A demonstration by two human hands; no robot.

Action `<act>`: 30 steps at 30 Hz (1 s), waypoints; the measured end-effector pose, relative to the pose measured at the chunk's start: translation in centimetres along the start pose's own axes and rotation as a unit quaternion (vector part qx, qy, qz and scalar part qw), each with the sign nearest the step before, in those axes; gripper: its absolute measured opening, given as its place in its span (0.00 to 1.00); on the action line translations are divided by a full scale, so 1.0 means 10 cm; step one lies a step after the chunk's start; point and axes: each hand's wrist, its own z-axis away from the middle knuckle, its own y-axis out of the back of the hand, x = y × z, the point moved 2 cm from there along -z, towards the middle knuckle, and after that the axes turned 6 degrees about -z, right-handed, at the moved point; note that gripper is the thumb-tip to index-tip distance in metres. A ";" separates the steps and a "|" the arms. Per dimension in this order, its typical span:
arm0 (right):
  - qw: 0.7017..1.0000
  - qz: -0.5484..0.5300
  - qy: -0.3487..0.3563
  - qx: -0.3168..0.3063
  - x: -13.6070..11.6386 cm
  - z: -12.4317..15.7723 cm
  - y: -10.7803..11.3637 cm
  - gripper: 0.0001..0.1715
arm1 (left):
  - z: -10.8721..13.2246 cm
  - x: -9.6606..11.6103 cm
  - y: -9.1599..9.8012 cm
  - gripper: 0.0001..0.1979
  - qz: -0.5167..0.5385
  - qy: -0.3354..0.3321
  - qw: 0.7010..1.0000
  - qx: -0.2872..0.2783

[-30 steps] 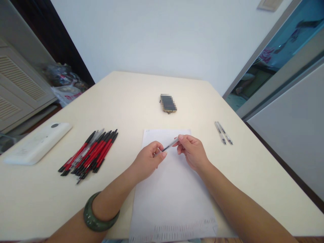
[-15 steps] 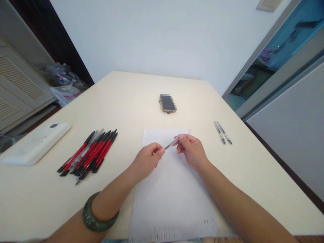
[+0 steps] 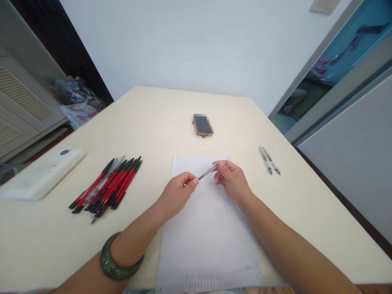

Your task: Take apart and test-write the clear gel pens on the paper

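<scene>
A slim clear pen [image 3: 207, 172] is stretched between my two hands, slanting up to the right above a white sheet of paper [image 3: 211, 228]. My left hand [image 3: 180, 190], below a green bangle [image 3: 113, 261] on the wrist, pinches the pen's lower end. The thumb and fingertips of my right hand [image 3: 231, 179] close on its upper end. Rows of short pen strokes run along the paper's near edge. Both tips of the pen are covered by my fingers.
Left of the paper lies a pile of red-and-black and clear pens [image 3: 107, 185], with a white device [image 3: 45, 173] beyond it. Two clear pens [image 3: 269, 160] lie to the right. A small dark pixelated object [image 3: 203, 125] sits farther back, towards the wall [image 3: 190, 45].
My right fingers have shifted slightly on the pen's upper end. The left hand and the things on the table look the same.
</scene>
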 end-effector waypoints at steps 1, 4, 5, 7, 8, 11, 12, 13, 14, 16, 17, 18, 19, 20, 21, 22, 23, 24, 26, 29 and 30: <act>1.000 -0.012 -0.005 -0.004 0.00 0.00 -0.01 0.14 | 0.00 0.00 0.00 0.12 0.001 0.001 1.000 0.001; 1.000 -0.021 -0.007 -0.009 -0.01 0.00 -0.01 0.14 | 0.01 0.00 0.00 0.13 0.003 0.005 1.000 -0.005; 1.000 -0.015 -0.004 -0.007 0.00 0.00 -0.01 0.13 | 0.01 0.00 0.00 0.13 0.003 0.007 1.000 -0.010; 1.000 -0.006 0.002 0.001 0.01 0.00 0.00 0.12 | 0.02 0.00 0.00 0.13 0.001 0.009 1.000 -0.021; 1.000 -0.005 0.003 0.004 0.01 0.00 0.01 0.12 | 0.03 0.01 -0.01 0.13 0.002 0.007 1.000 -0.028; 1.000 -0.026 -0.007 -0.005 -0.01 0.01 -0.01 0.13 | 0.03 0.01 -0.02 0.12 0.015 -0.004 0.999 -0.041; 0.999 -0.036 -0.011 -0.015 -0.02 0.01 -0.02 0.13 | 0.03 0.01 -0.02 0.12 0.019 -0.008 0.999 -0.040; 0.999 -0.045 -0.014 -0.026 -0.03 0.02 -0.03 0.14 | 0.02 0.01 -0.02 0.12 0.021 -0.011 0.999 -0.039; 0.998 -0.050 -0.015 -0.034 -0.03 0.02 -0.03 0.14 | 0.01 0.00 -0.03 0.12 0.022 -0.012 0.999 -0.038; 0.998 -0.043 -0.014 -0.037 -0.03 0.01 -0.03 0.13 | 0.01 -0.01 -0.03 0.12 0.020 -0.010 0.999 -0.039; 0.999 -0.034 -0.014 -0.031 -0.03 0.01 -0.02 0.12 | 0.01 -0.01 -0.03 0.12 0.018 -0.010 0.999 -0.041; 0.999 -0.027 -0.016 -0.024 -0.02 0.00 -0.01 0.12 | 0.01 -0.01 -0.03 0.12 0.016 -0.009 0.999 -0.042; 0.999 -0.023 -0.019 -0.019 -0.01 0.00 0.00 0.12 | 0.01 -0.01 -0.03 0.12 0.014 -0.009 0.999 -0.042; 0.999 -0.024 -0.023 -0.018 0.00 0.00 0.01 0.13 | 0.02 -0.01 -0.03 0.12 0.014 -0.009 0.999 -0.041; 0.999 -0.031 -0.026 -0.020 0.00 0.00 0.01 0.13 | 0.02 0.00 -0.02 0.11 0.016 -0.010 0.999 -0.039; 0.998 -0.040 -0.028 -0.026 0.00 0.01 0.00 0.13 | 0.02 0.00 -0.02 0.12 0.019 -0.012 0.999 -0.036; 0.998 -0.050 -0.028 -0.033 -0.01 0.01 -0.01 0.14 | 0.02 0.00 -0.02 0.12 0.021 -0.014 0.999 -0.033; 0.997 -0.056 -0.026 -0.039 -0.02 0.02 -0.02 0.14 | 0.02 0.00 -0.02 0.12 0.023 -0.015 0.999 -0.030; 0.997 -0.054 -0.021 -0.048 -0.03 0.03 -0.03 0.14 | 0.02 0.00 -0.02 0.12 0.024 -0.017 0.999 -0.028; 0.999 -0.031 -0.017 -0.036 -0.02 0.02 -0.02 0.11 | 0.01 0.00 -0.03 0.12 0.021 -0.013 0.999 -0.031; 0.999 -0.025 -0.016 -0.028 -0.02 0.01 -0.01 0.11 | 0.01 0.00 -0.03 0.12 0.020 -0.014 0.999 -0.031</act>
